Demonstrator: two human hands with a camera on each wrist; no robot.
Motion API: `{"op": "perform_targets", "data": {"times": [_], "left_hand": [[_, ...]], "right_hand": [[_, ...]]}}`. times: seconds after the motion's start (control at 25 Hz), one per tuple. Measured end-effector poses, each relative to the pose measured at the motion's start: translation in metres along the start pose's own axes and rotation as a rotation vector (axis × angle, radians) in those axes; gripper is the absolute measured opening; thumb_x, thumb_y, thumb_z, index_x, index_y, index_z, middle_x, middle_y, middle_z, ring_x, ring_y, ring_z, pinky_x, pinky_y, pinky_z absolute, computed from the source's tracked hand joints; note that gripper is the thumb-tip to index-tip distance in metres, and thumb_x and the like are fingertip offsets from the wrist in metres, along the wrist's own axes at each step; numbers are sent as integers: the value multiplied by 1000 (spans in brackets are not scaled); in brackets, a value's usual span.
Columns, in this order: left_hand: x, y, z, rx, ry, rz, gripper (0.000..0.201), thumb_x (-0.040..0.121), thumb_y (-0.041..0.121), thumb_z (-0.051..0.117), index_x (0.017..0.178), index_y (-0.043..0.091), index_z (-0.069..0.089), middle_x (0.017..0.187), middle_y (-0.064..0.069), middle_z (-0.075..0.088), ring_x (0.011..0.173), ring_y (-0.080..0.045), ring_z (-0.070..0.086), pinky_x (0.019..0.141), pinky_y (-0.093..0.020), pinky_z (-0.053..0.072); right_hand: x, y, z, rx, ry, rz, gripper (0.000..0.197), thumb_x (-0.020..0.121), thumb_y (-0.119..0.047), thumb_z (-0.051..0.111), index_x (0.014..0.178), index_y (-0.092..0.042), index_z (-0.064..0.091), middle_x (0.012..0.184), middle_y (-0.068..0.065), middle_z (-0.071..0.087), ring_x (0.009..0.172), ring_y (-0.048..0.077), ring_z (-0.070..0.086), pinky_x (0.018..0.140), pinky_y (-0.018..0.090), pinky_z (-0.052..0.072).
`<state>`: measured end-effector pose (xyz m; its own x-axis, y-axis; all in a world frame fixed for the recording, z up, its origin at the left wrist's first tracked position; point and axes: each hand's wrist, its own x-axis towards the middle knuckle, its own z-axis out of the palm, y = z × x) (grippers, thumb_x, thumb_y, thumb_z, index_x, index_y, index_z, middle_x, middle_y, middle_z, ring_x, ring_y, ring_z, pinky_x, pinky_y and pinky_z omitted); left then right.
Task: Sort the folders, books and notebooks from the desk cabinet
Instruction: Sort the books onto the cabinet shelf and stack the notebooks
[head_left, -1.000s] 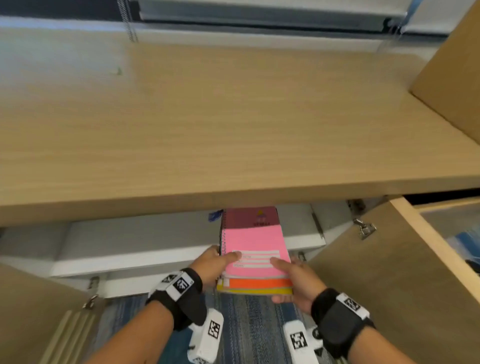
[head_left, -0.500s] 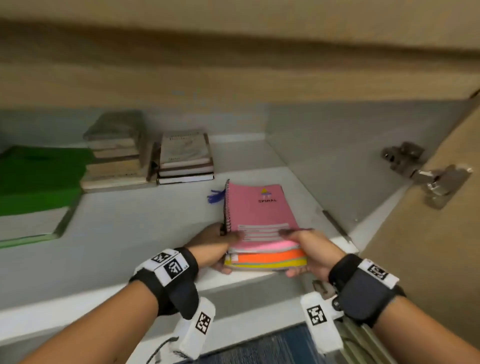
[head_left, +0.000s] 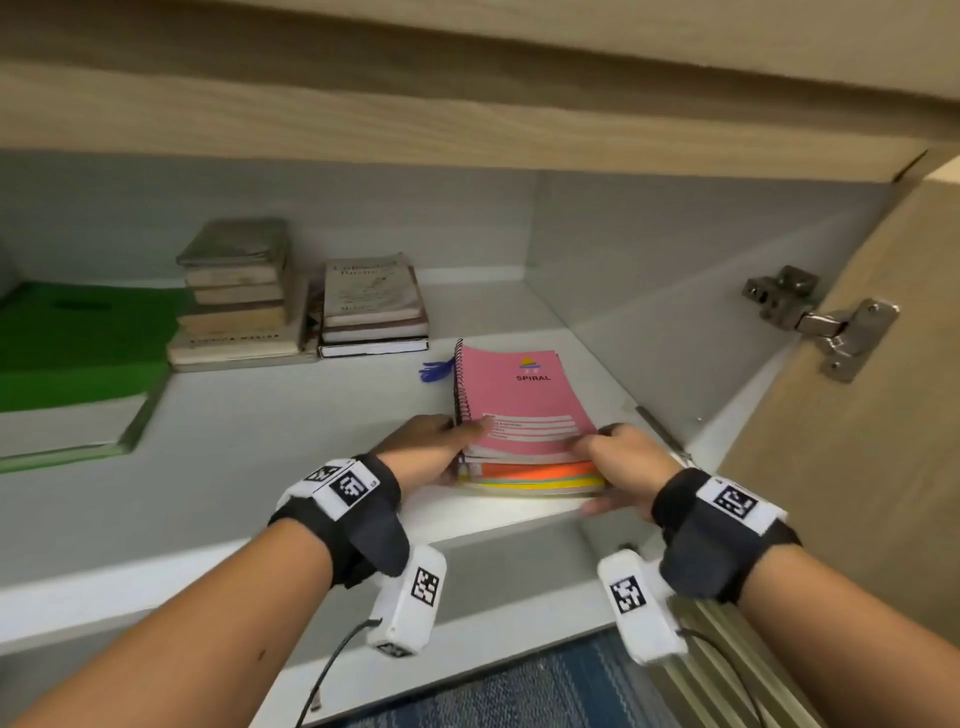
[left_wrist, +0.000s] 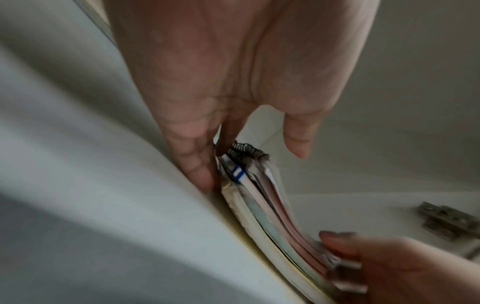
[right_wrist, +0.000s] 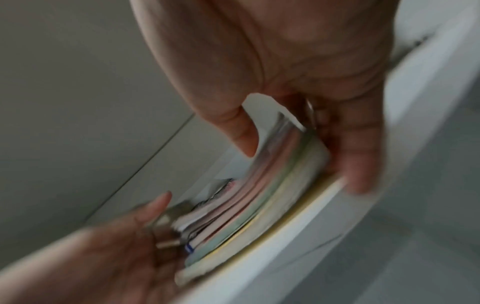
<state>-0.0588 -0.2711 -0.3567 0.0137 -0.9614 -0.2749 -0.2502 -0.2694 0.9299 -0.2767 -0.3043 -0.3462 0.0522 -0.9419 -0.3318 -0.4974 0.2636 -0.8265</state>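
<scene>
Two hands grip one stack of notebooks on the cabinet shelf.
Left hand (head_left: 426, 452) pinches the spiral side, notebooks (head_left: 524, 415) lie between with long axis running away, right hand (head_left: 626, 465) clamps the opposite edge; books (head_left: 234, 291) behind-left.
</scene>
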Motion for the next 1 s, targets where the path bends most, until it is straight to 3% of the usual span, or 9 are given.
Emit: {"op": "perform_targets", "data": {"times": [0.08, 0.16, 0.24, 0.28, 0.44, 0.6, 0.84, 1.0], "left_hand": [[-18, -17, -10, 165, 90, 93, 84, 65, 65, 70, 134, 20, 53, 131, -2, 59, 118, -22, 58, 105, -32, 42], [-44, -36, -23, 503, 109, 143, 94, 63, 74, 66, 142, 29, 43, 145, 5, 43, 133, -13, 41, 111, -25, 30], [-59, -49, -33, 890, 9, 164, 111, 55, 88, 56, 149, 36, 27, 159, 6, 18, 147, -13, 14, 120, -31, 12], [-61, -54, -35, 1043, -35, 180, 109, 60, 87, 52, 151, 38, 17, 161, 6, 6, 149, -14, 2, 121, -36, 5], [-55, -67, -28, 1189, 11, 259, 90, 79, 76, 43, 150, 43, -1, 162, 4, -10, 148, -18, -14, 120, -45, -7], [-38, -69, -18, 1246, 14, 219, 94, 78, 78, 40, 149, 44, -11, 160, 5, -21, 145, -20, -25, 117, -52, -11], [-27, -69, -1, 1264, 53, 221, 98, 73, 86, 35, 146, 45, -17, 157, 6, -29, 142, -25, -33, 113, -57, -16], [-30, -70, 1, 1242, 100, 248, 99, 72, 87, 31, 145, 45, -21, 156, 6, -31, 140, -25, -35, 113, -56, -17]], "right_hand": [[-19, 4, 1, -553, 154, -221, 71, 84, -43, 62, 142, -13, 34, 127, 12, 47, 120, 31, 49, 97, 36, 46], [-45, -1, 10, -908, 175, -535, 84, 81, -50, 62, 149, -26, 19, 139, 11, 35, 134, 29, 33, 108, 39, 36], [-49, -10, 21, -1152, 83, -686, 89, 81, -48, 62, 151, -35, 7, 153, 10, 22, 139, 30, 27, 112, 42, 32], [-42, -13, 27, -1240, 44, -710, 88, 82, -44, 62, 150, -38, 7, 154, 10, 23, 137, 32, 32, 110, 43, 34], [-19, -23, 35, -1297, -32, -710, 64, 85, -20, 50, 142, -36, 26, 130, 7, 53, 109, 33, 59, 90, 40, 50], [3, -34, 31, -1322, -82, -674, 56, 89, -15, 50, 139, -35, 33, 121, 3, 57, 100, 27, 61, 87, 37, 52], [84, -61, 23, -1399, -116, -665, 70, 90, -25, 59, 151, -28, 23, 136, 12, 49, 122, 32, 51, 102, 40, 43], [146, -82, 22, -1425, -83, -670, 73, 88, -26, 60, 151, -27, 24, 137, 13, 50, 124, 31, 49, 102, 38, 42]]}}
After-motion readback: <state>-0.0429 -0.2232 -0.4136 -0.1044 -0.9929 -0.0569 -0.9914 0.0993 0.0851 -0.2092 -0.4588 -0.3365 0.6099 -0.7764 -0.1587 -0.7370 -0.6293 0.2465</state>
